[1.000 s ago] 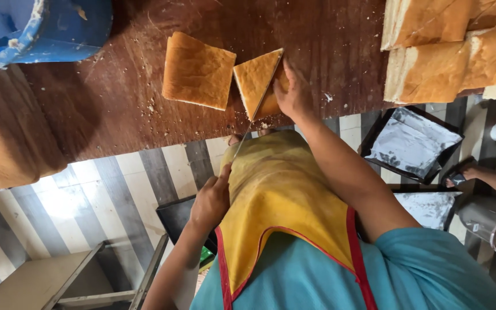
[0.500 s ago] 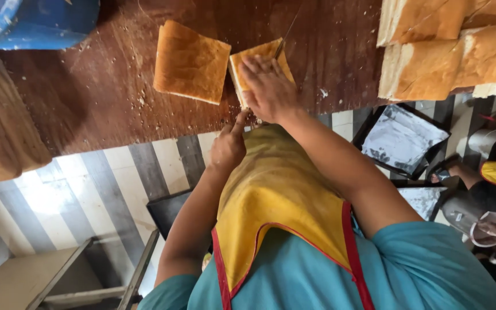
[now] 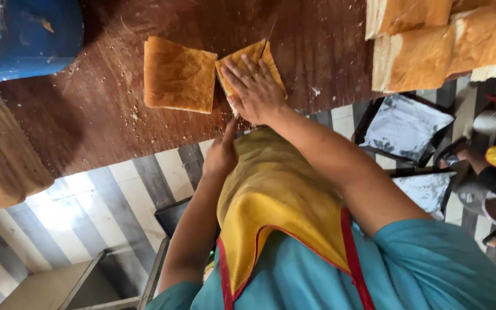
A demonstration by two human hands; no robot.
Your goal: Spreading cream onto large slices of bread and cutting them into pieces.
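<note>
— Near the table edge, what do the hands do?
— Left hand [image 3: 220, 156] grips a mostly hidden knife [image 3: 268, 39]; right hand [image 3: 255, 90] lies open, flat on the bread slice [image 3: 249, 69]. Another slice [image 3: 178, 74] beside; loaves [image 3: 449, 43] beyond.

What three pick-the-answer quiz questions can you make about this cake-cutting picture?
1. Where does the right hand rest?
A. flat on the cake piece
B. on the blue tub
C. on the foil tray

2. What colour is the apron?
A. green
B. yellow
C. white

3. What is the left hand doing?
A. lying open
B. gripping a knife
C. holding a cup

Answers: 1 A, its palm covers the piece. 2 B, yellow with red trim. 3 B, its fingers are closed at the table edge and a blade tip shows beyond the cake.
</note>
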